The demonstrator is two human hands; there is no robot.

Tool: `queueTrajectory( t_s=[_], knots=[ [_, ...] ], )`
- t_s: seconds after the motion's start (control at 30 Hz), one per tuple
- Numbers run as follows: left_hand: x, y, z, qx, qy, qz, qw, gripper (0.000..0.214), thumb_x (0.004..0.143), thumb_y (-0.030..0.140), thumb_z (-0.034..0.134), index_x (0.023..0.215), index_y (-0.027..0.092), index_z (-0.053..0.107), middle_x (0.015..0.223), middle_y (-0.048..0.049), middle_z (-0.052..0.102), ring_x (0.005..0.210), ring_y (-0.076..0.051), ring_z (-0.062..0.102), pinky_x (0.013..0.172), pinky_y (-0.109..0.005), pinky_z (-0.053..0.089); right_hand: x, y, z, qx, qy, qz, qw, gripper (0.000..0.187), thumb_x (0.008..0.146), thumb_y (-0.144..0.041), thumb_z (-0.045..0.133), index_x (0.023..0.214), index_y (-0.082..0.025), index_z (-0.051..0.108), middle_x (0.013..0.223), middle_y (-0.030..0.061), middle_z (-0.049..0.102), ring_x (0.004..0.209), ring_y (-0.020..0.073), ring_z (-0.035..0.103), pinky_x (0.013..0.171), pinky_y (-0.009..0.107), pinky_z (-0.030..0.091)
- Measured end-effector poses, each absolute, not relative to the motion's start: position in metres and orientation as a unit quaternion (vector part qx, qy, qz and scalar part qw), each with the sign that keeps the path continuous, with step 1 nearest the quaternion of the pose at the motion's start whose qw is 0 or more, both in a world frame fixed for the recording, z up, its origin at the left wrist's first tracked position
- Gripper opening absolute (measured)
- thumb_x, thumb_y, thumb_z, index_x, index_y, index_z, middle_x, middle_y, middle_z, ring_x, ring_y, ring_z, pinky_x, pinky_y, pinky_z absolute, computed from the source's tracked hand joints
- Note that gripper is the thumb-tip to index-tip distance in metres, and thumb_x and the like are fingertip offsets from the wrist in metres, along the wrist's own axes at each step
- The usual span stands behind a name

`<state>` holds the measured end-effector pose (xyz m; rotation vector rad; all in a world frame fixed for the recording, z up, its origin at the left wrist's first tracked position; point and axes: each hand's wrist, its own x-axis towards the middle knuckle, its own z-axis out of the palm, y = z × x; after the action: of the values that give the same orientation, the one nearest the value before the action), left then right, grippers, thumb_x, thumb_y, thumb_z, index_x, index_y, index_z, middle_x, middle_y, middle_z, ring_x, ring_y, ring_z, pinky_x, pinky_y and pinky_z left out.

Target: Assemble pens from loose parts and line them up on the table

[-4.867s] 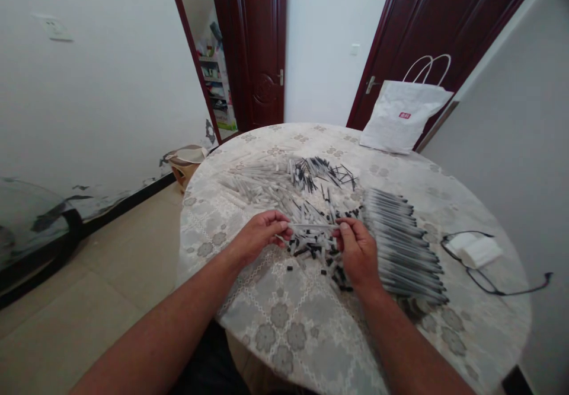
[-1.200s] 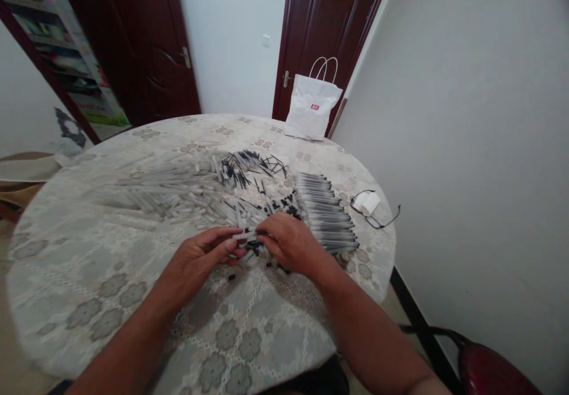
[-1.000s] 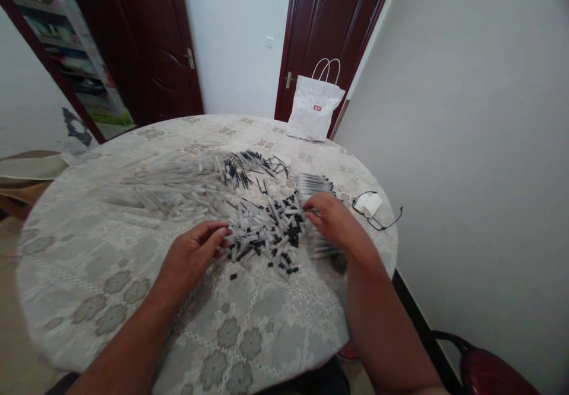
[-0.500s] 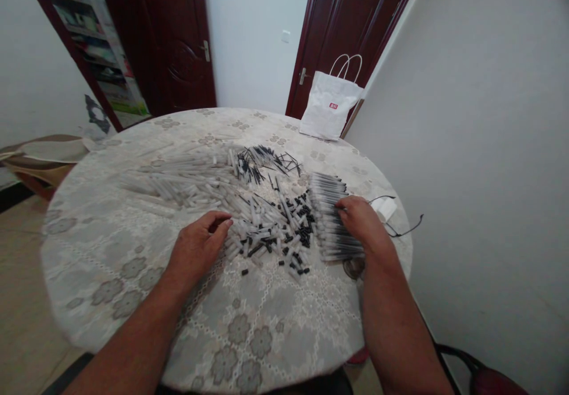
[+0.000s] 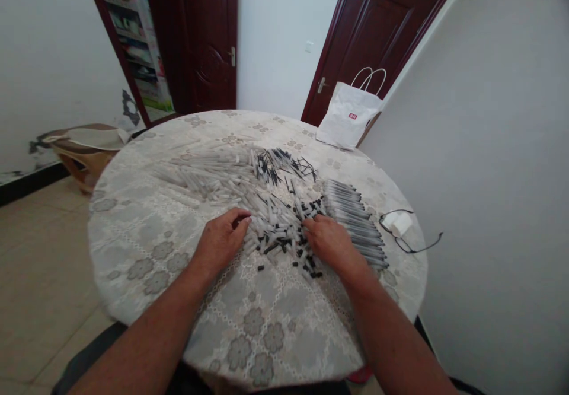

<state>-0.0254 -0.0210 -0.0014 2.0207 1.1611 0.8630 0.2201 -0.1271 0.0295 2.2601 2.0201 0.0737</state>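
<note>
My left hand (image 5: 222, 241) rests at the near left side of a pile of clear pen caps (image 5: 271, 229), thumb and fingertips brought together. Whatever it pinches, if anything, is too small to make out. My right hand (image 5: 331, 244) reaches into the small black plugs (image 5: 313, 208) at the pile's right side. Its fingers are bent together and their tips are partly hidden among the pieces. Right of that hand lies a neat row of assembled pens (image 5: 355, 220) with dark ends. Translucent pen barrels (image 5: 208, 175) spread to the left, and thin dark refills (image 5: 271, 166) lie behind.
A round table with a patterned cloth (image 5: 146, 229) carries everything. Eyeglasses (image 5: 418, 249) and a small white block (image 5: 400, 224) lie near the right edge. A white paper bag (image 5: 344, 113) stands at the back right. A brown stool (image 5: 82, 146) is left of the table.
My right hand has moved left from the row of pens to the black plugs. My left hand stays beside the caps. The view has shifted, so the scene sits further right.
</note>
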Motion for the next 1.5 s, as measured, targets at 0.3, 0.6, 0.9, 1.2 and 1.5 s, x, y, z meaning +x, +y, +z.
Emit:
queueTrajectory(
  t_s=[0.3,0.6,0.9,1.2,1.5],
  knots=[
    [-0.023,-0.023,-0.004,0.751,0.432,0.355,0.350,0.028,0.089,0.043,0.058,0.101,0.024,0.074,0.093,-0.0043,0.076,0.085,-0.024,0.069,0.081,-0.032,0.049,0.221,-0.118,0.021,0.746,0.665,0.027,-0.006,0.019,0.099,-0.024,0.049,0.106,-0.019,0.066,0.103,0.0095,0.062,0.093,0.0202,0.062,0.079,0.028,0.046],
    [-0.020,-0.027,0.007,0.654,0.369,0.307,0.585,0.042,0.083,0.052,0.066,0.107,0.018,0.073,0.068,-0.0023,0.069,0.051,-0.015,0.056,0.048,-0.025,0.041,0.173,-0.125,0.028,0.585,0.799,-0.022,-0.134,0.021,0.095,-0.015,0.049,0.108,-0.021,0.065,0.109,0.0070,0.059,0.094,0.0163,0.058,0.084,0.026,0.045],
    [-0.021,-0.022,0.003,0.569,0.403,0.386,0.604,0.038,0.085,0.054,0.065,0.088,0.016,0.067,0.075,-0.0058,0.069,0.062,-0.017,0.064,0.052,-0.025,0.048,0.193,-0.118,0.026,0.732,0.667,0.058,-0.123,0.020,0.102,-0.028,0.046,0.110,-0.020,0.063,0.109,0.0097,0.063,0.097,0.0196,0.062,0.082,0.028,0.047],
    [-0.019,-0.021,0.002,0.415,0.353,0.418,0.727,0.030,0.088,0.046,0.063,0.093,0.019,0.051,0.099,-0.0108,0.074,0.082,-0.024,0.075,0.059,-0.031,0.060,0.204,-0.113,0.013,0.818,0.570,0.067,0.033,0.027,0.099,-0.038,0.048,0.101,-0.017,0.065,0.101,0.0126,0.070,0.090,0.0241,0.070,0.075,0.030,0.048],
    [-0.017,-0.025,0.005,0.386,0.298,0.423,0.764,0.031,0.084,0.032,0.072,0.097,0.021,0.046,0.102,-0.0096,0.072,0.089,-0.024,0.075,0.068,-0.034,0.062,0.209,-0.103,0.002,0.828,0.555,0.068,0.038,0.027,0.098,-0.030,0.045,0.095,-0.014,0.067,0.094,0.0154,0.073,0.087,0.0254,0.072,0.072,0.030,0.046]
  ],
)
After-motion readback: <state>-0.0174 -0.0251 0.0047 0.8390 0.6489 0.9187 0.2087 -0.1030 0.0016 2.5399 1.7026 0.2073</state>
